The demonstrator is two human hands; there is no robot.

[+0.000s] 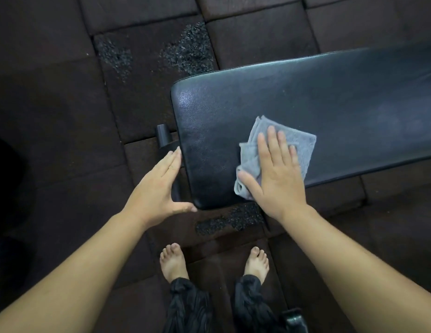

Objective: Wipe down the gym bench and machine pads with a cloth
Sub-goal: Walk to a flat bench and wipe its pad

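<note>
A black padded gym bench (pixel 330 111) runs from the centre of the view out to the right edge. A folded grey cloth (pixel 251 152) lies on its near left part. My right hand (pixel 277 174) lies flat on the cloth with straight fingers, pressing it onto the pad. My left hand (pixel 159 188) rests against the bench's left end, fingers straight along the edge and thumb touching the near corner.
Dark rubber floor tiles (pixel 53 116) surround the bench, with worn crumbly patches (pixel 188 49) behind it and under its near edge. A black frame tube end (pixel 163 135) sticks out left of the pad. My bare feet (pixel 172 263) stand just below the bench.
</note>
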